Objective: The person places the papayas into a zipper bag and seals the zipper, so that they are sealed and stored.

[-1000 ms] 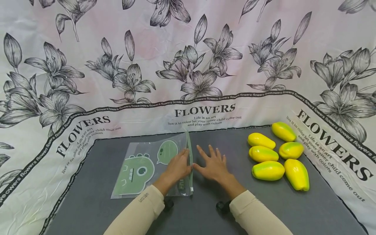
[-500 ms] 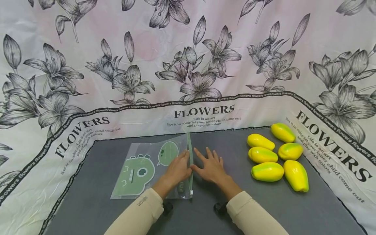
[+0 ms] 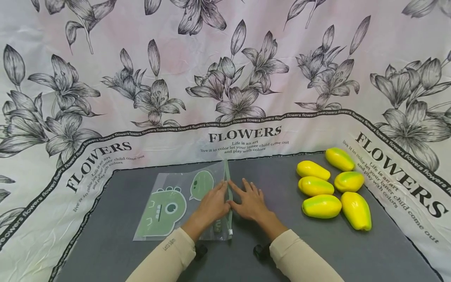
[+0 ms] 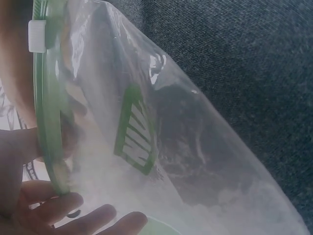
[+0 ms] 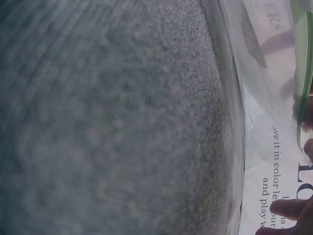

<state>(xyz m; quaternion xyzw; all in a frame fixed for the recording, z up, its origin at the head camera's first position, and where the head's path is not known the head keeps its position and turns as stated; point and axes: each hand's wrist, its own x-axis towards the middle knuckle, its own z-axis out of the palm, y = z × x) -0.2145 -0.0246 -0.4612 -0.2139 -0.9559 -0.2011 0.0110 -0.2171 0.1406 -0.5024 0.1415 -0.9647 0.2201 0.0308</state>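
Observation:
A clear zipper bag (image 3: 163,180) with green cartoon prints lies flat on the grey table, its green zip strip (image 3: 227,172) raised along the right side. My left hand (image 3: 211,203) lies over the bag and pinches it by the strip. On the other side, my right hand (image 3: 251,201) has its fingers spread, with thumb and index tips touching the strip. A white slider (image 4: 36,36) sits on the strip in the left wrist view. Only some fingertips (image 5: 291,209) show in the right wrist view, near the strip's edge.
Several yellow-green papayas (image 3: 321,206) lie grouped on the right of the grey table (image 3: 116,219). A white flower-printed cloth (image 3: 169,147) hangs behind and borders the table. Black wrist gear (image 3: 261,252) shows below the right sleeve.
My right hand has moved left, bringing its thumb and index fingertips to the zip strip. The left hand stays on the bag, and the papayas have not moved.

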